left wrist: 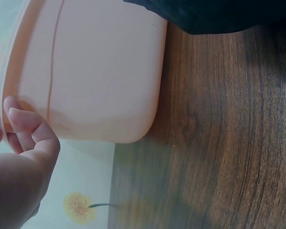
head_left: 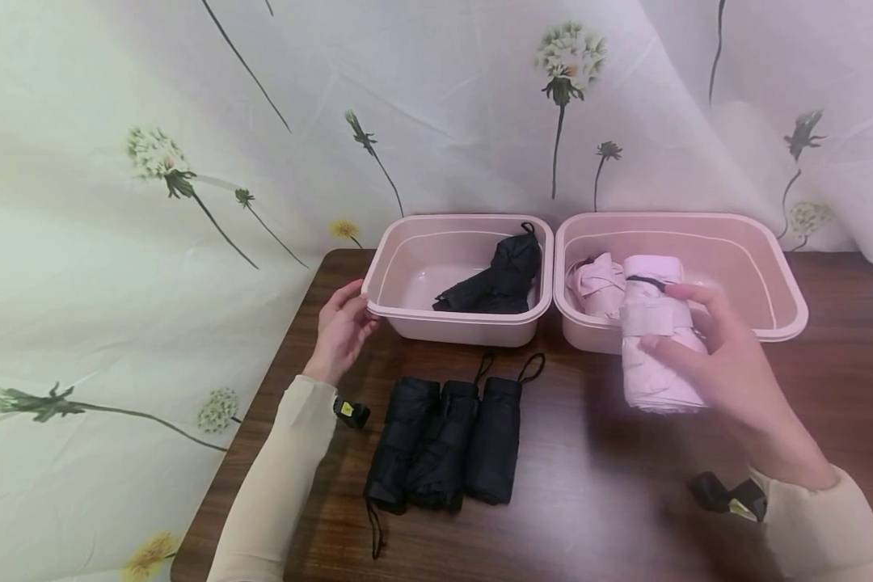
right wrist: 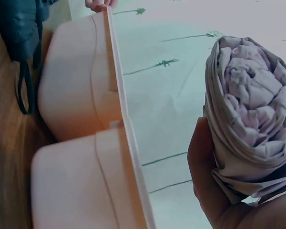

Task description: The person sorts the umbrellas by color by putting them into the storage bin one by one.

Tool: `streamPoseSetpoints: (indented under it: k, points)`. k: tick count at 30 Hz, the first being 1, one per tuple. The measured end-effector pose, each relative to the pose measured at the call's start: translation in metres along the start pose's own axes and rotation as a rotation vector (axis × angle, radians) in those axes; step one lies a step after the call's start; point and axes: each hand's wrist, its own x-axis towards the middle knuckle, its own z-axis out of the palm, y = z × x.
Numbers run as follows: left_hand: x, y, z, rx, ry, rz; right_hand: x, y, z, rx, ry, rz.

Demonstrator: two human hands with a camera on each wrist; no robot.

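Observation:
My right hand (head_left: 731,364) grips a rolled-up pink folding umbrella (head_left: 658,376) by its strap band, in front of and over the near rim of the right pink bin (head_left: 760,267). The folded end of that umbrella (right wrist: 252,95) faces the right wrist view. Inside the right bin lies another pink umbrella (head_left: 598,287), partly hidden behind the held one. With thumb and fingers, my left hand (head_left: 342,327) pinches the rim at the near left corner of the left pink bin (head_left: 466,330). A black umbrella (head_left: 505,275) leans in that bin's right side.
Three black folded umbrellas (head_left: 444,444) lie side by side on the dark wooden table (head_left: 567,485), in front of the left bin. Both bins stand nearly together at the back, against a flower-printed cloth (head_left: 466,121).

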Motion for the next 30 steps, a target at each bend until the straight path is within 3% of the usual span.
streamPoseSetpoints:
  k: [5, 14, 19, 23, 30]
  points:
    - [0.0, 0.0, 0.001, -0.001, -0.001, 0.002, 0.006, -0.006, -0.009, 0.003, 0.056, 0.004]
    - [0.0, 0.0, 0.001, 0.01, -0.001, 0.0, 0.022, -0.013, -0.028, 0.071, 0.123, -0.072]
    - [0.0, 0.0, 0.0, 0.01, -0.003, -0.002, 0.034, -0.015, -0.038, 0.07, 0.182, -0.021]
    - [0.0, 0.0, 0.0, 0.016, -0.002, -0.002, 0.041, -0.015, -0.046, 0.002, 0.229, 0.026]
    - [-0.001, 0.0, 0.0, 0.03, -0.005, -0.007, 0.052, -0.015, -0.054, -0.087, 0.243, 0.082]
